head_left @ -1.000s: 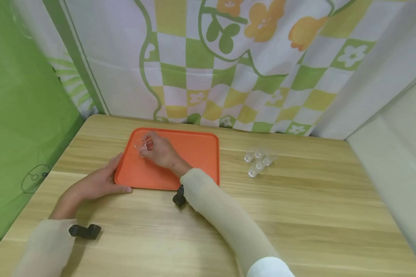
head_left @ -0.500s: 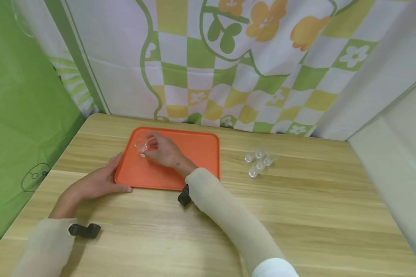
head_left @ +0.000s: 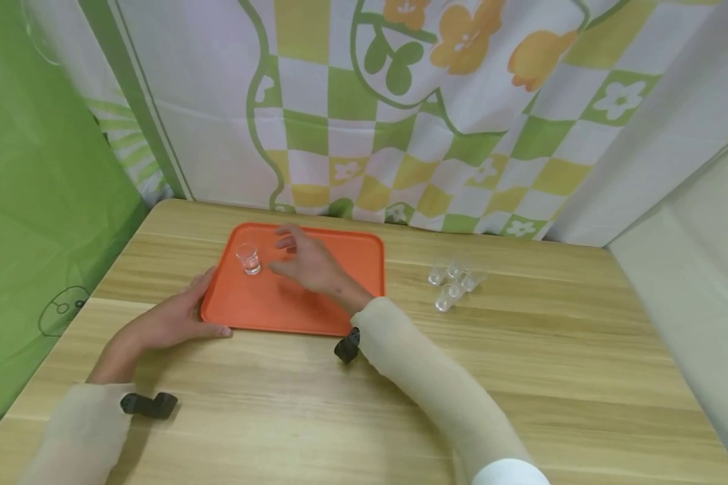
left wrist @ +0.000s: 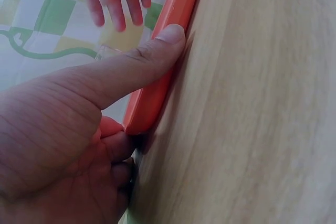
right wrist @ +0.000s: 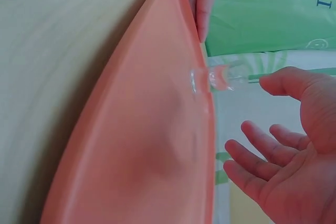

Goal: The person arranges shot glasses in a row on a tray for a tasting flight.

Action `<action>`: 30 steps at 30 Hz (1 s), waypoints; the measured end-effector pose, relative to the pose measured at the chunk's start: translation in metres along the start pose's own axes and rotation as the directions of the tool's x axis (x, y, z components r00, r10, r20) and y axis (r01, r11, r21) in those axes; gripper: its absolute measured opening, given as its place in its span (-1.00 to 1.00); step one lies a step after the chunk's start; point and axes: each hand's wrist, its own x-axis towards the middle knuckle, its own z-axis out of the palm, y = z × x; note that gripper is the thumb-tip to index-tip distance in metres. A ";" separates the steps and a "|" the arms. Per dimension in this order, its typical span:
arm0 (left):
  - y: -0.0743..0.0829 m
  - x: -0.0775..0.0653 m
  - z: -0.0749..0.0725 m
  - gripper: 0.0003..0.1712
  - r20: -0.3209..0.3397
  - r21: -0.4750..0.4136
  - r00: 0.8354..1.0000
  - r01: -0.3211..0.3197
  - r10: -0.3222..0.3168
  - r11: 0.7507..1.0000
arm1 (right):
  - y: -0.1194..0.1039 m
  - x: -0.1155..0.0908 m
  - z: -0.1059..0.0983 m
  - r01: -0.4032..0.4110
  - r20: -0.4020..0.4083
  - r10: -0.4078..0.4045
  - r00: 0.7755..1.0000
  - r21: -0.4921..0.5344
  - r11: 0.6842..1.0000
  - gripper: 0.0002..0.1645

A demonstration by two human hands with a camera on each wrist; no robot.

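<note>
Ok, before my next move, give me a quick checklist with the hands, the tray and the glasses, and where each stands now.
1. Shot glass upright on the orange tray: ok.
2. Right hand free of that glass: ok, a gap shows between them.
3. Left hand holding the tray's near left corner: ok.
4. All glasses on the tray: not ok, a cluster of glasses sits on the wood-grain table, right of the tray.
5. Exact cluster count: cannot tell, clear glasses overlap.
</note>
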 end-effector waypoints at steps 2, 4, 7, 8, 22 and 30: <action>-0.001 0.001 0.001 0.42 0.001 0.001 1.000 -0.008 0.008 1.000 | 0.003 -0.007 -0.008 0.014 -0.009 -0.014 1.000 -0.013 1.000 -0.23; -0.001 0.003 0.002 0.42 0.003 0.000 1.000 -0.011 0.011 1.000 | 0.006 -0.015 -0.016 0.027 -0.013 -0.027 1.000 -0.020 0.999 -0.25; -0.001 0.003 0.002 0.42 0.005 0.000 1.000 -0.010 0.010 1.000 | 0.009 -0.028 -0.028 0.048 -0.006 -0.049 0.999 -0.023 0.999 -0.27; -0.001 0.003 0.001 0.42 0.006 -0.004 1.000 -0.009 0.009 1.000 | 0.009 -0.032 -0.031 0.057 -0.003 -0.057 0.998 -0.022 0.998 -0.28; -0.004 0.001 -0.002 0.41 0.024 -0.010 0.999 -0.048 0.048 0.999 | 0.016 -0.078 -0.067 0.214 -0.004 -0.214 0.977 -0.030 0.976 -0.48; -0.004 0.002 -0.003 0.39 0.036 -0.017 0.997 -0.072 0.073 0.997 | 0.028 -0.106 -0.089 0.228 -0.073 -0.231 0.970 -0.046 0.973 -0.61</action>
